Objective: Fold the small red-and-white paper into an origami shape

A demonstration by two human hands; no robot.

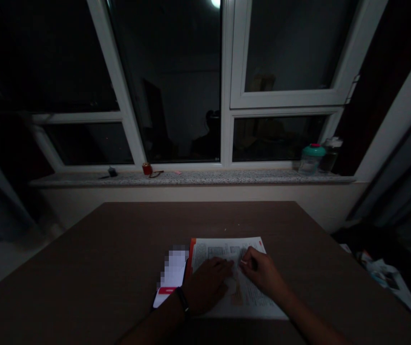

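A printed book or magazine (252, 306) with text, pictures and an orange left edge lies on the brown table. My left hand (207, 285), with a dark band on its wrist, rests flat on its pages, fingers stretched towards the right. Over the upper right part of the page, my right hand (257, 268) is closed in a pinch. A small pale bit shows at its fingertips, too small and dim to name. Just left of the book lies a lit phone (173, 273), partly blurred out, close to my left forearm.
Tiny pale specks lie on the table (137, 239) beyond the book. Along the stone windowsill (205, 178) stand a small red container (147, 168), a dark small object (112, 171) and a teal-lidded bottle (312, 158) beside a clear bottle (331, 153). Papers (385, 275) lie right of the table.
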